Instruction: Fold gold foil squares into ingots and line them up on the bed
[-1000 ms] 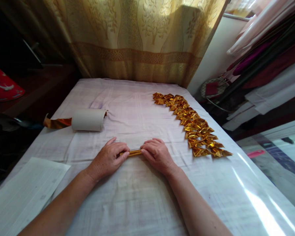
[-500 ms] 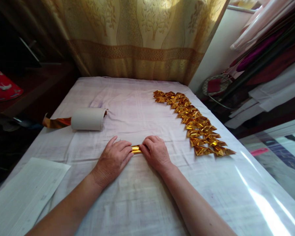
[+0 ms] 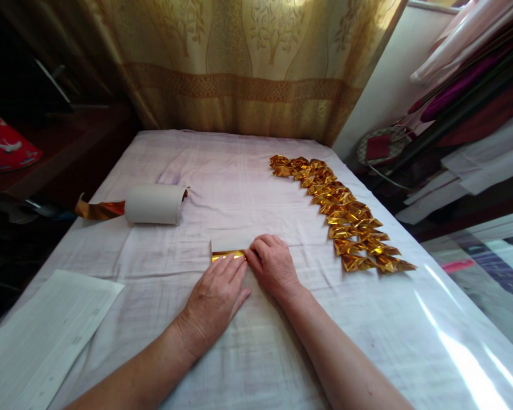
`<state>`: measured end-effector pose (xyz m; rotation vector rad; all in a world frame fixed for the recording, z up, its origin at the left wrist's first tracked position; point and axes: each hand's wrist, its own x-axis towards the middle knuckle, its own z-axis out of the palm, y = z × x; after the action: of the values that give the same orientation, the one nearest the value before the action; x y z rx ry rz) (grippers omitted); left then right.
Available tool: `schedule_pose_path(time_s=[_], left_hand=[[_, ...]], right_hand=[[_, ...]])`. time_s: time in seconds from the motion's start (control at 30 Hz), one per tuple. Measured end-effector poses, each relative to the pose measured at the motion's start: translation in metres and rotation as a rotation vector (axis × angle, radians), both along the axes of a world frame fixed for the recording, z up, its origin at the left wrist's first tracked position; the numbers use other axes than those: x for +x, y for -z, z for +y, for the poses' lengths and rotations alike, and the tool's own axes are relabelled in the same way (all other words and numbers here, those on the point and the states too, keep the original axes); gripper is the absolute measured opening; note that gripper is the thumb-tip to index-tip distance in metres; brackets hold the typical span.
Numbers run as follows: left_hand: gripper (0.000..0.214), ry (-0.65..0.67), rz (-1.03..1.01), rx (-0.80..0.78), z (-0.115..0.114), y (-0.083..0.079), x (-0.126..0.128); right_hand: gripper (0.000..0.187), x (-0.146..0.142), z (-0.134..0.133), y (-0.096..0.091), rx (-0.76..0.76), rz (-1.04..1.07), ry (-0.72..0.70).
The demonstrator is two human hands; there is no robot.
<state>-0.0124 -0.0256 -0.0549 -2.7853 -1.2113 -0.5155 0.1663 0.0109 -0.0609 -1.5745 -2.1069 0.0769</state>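
Note:
A small sheet of gold foil paper lies on the cloth, its white back up and a gold fold along the near edge. My left hand rests with outstretched fingers flat on that fold, the thumb apart from them. Curled fingers of my right hand grip the sheet's right end and cover it. To the right, several folded gold foil pieces stand in a slanting double row. On the left, a curled stack of white-backed paper lies with a gold foil tail.
A white cloth covers the table. Printed paper sheets lie at the front left. A patterned curtain hangs behind the far edge. Clothes hang at the right, and a red item sits on a dark cabinet.
My left hand has slid right and nearer to me, from the fold's left end onto its middle, uncovering the left end. My right hand stays at the right end.

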Motion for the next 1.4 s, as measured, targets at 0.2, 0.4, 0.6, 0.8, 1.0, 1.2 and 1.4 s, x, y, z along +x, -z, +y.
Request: schedule_pose_path(time_s=[0.2,0.4,0.6,0.8,1.0,1.2,1.4], left_hand=[[0.041,-0.024,-0.034,-0.06,-0.001,0.001,0.001],[0.043,-0.01,-0.023,-0.048,0.0,0.0,0.0],[0.043,-0.013,-0.018,-0.044,0.0,0.001,0.0],[0.045,-0.009,-0.002,0.002,0.001,0.001,-0.001],[0.045,-0.016,0.01,0.005,0.0,0.002,-0.001],[0.046,-0.016,0.006,0.012,0.0,0.004,-0.001],[0.046,-0.029,0.008,0.022,-0.001,0.006,-0.001]], right_hand=[[0.017,-0.002,0.001,-0.001,-0.032,-0.013,0.021],[0.017,-0.003,0.003,-0.002,-0.056,-0.034,0.043],[0.017,-0.004,0.002,-0.002,-0.062,-0.042,0.071],[0.018,-0.003,0.002,-0.001,-0.066,-0.004,0.091],[0.015,-0.004,0.002,0.0,-0.046,0.026,0.113],[0.012,0.001,0.002,0.006,0.013,0.175,0.122],[0.016,0.005,-0.007,0.005,0.055,0.274,0.013]])
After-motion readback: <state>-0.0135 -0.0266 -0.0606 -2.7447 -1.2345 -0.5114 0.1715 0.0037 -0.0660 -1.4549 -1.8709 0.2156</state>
